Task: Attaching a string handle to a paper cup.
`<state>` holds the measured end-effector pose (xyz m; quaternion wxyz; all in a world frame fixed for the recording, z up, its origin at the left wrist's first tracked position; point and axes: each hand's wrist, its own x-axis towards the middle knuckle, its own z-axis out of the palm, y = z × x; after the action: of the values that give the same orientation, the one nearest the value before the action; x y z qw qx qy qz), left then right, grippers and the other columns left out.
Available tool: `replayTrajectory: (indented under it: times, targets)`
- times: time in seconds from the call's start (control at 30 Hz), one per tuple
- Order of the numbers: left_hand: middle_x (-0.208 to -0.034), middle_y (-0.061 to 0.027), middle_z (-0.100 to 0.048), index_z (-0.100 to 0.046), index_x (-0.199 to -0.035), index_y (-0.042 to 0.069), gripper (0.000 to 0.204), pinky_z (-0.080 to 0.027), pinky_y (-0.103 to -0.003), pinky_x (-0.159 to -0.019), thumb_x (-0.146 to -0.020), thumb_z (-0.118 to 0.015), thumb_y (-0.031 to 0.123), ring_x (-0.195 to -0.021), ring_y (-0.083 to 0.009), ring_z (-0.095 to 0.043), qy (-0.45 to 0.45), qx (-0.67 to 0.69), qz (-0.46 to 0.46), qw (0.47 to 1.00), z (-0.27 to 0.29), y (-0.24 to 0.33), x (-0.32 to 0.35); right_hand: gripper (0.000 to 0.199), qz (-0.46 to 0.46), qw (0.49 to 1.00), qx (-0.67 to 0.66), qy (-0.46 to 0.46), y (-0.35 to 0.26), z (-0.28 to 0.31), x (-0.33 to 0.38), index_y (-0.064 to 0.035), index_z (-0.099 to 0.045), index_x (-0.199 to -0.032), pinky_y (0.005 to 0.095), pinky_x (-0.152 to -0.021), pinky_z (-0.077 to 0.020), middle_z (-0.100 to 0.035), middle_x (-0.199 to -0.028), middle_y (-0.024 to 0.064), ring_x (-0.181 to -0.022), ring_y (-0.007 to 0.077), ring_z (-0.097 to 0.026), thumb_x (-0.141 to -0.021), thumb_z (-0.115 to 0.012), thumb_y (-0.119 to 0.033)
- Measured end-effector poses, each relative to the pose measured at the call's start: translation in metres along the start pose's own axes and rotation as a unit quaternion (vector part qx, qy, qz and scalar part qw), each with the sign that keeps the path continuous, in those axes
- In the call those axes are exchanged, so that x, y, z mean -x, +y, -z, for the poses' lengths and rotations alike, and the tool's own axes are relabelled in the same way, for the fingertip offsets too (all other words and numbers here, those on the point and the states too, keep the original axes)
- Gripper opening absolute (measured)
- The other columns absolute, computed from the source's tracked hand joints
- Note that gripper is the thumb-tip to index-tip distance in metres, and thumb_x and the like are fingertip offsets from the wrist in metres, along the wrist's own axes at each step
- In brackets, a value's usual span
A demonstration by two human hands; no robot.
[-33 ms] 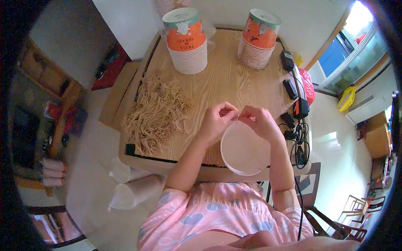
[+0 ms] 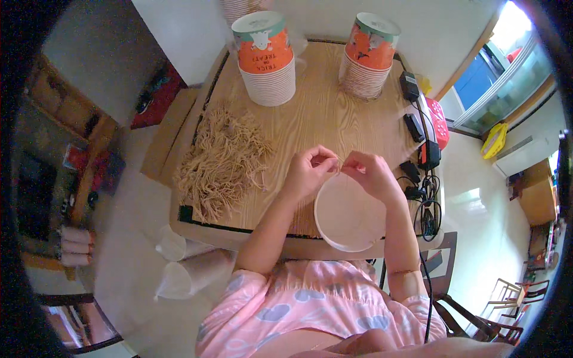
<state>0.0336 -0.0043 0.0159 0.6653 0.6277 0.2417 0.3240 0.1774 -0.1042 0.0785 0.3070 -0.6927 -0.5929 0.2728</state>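
Observation:
My left hand point(image 2: 311, 169) and my right hand point(image 2: 369, 172) meet over the far rim of a white paper bucket point(image 2: 349, 218). Both are closed in a pinch on a thin tan cord point(image 2: 341, 160), only a short bit of which shows between the fingertips. The bucket sits at the table's near edge with its open mouth facing me; my right wrist covers part of its side. Left of my hands lies a loose heap of tan twisted cords point(image 2: 224, 164).
At the back stand two stacks of upside-down orange, green and white paper buckets, a left stack point(image 2: 267, 65) and a right stack point(image 2: 368, 56). Black adapters point(image 2: 412, 128) and coiled cables point(image 2: 428, 209) line the right edge of the wooden table point(image 2: 304, 113). Wrapped bucket stacks point(image 2: 191, 274) lie on the floor.
Hardly anything differs. The fingertips and the bit of cord between them have shifted very slightly.

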Motion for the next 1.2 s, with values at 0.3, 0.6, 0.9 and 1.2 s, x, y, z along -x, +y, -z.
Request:
replayTrajectory:
  times: [0.3,0.6,0.9,1.2]
  targets:
    - [-0.071,-0.0016,-0.063,-0.061,-0.081,0.006,0.002,-0.046,-0.022,-0.057,-0.081,-0.063,0.007,-0.06,-0.0086,-0.056,0.018,0.027,0.053,0.998,-0.002,0.027,0.01,0.007,0.006,0.962,-0.264,0.071,0.013,-0.015,0.001,-0.0011,-0.058,-0.08,0.0266,-0.068,-0.0467,-0.062,-0.075,0.003,-0.074,0.0112,-0.058,-0.084,-0.058,-0.007]
    - [-0.075,-0.0036,-0.065,-0.064,-0.083,0.003,0.008,-0.044,-0.023,-0.052,-0.077,-0.068,0.008,-0.057,-0.0063,-0.055,0.024,-0.07,-0.012,0.997,0.003,0.008,0.014,0.005,-0.021,0.94,-0.325,0.102,0.008,-0.022,-0.007,-0.0016,-0.055,-0.09,0.0249,-0.067,-0.0467,-0.062,-0.081,0.0032,-0.075,0.0114,-0.058,-0.086,-0.056,-0.005]
    - [-0.068,-0.0022,-0.058,-0.067,-0.08,0.005,0.01,-0.04,-0.024,-0.05,-0.074,-0.071,0.011,-0.053,-0.0095,-0.046,0.018,-0.206,-0.115,0.972,0.0,0.028,0.015,0.007,0.036,0.959,-0.268,0.081,-0.004,-0.015,-0.008,-0.0023,-0.057,-0.09,0.0249,-0.066,-0.0462,-0.06,-0.079,0.0025,-0.075,0.012,-0.058,-0.084,-0.057,-0.005]
    - [-0.07,-0.0017,-0.06,-0.065,-0.082,0.001,0.011,-0.039,-0.022,-0.051,-0.076,-0.069,0.01,-0.056,-0.0067,-0.046,0.063,-0.154,-0.062,0.984,0.009,0.012,0.01,0.011,0.069,0.991,-0.077,0.089,-0.023,-0.014,-0.015,0.0021,-0.062,-0.09,0.0285,-0.068,-0.0479,-0.063,-0.084,0.0103,-0.076,0.0186,-0.061,-0.082,-0.057,-0.003]
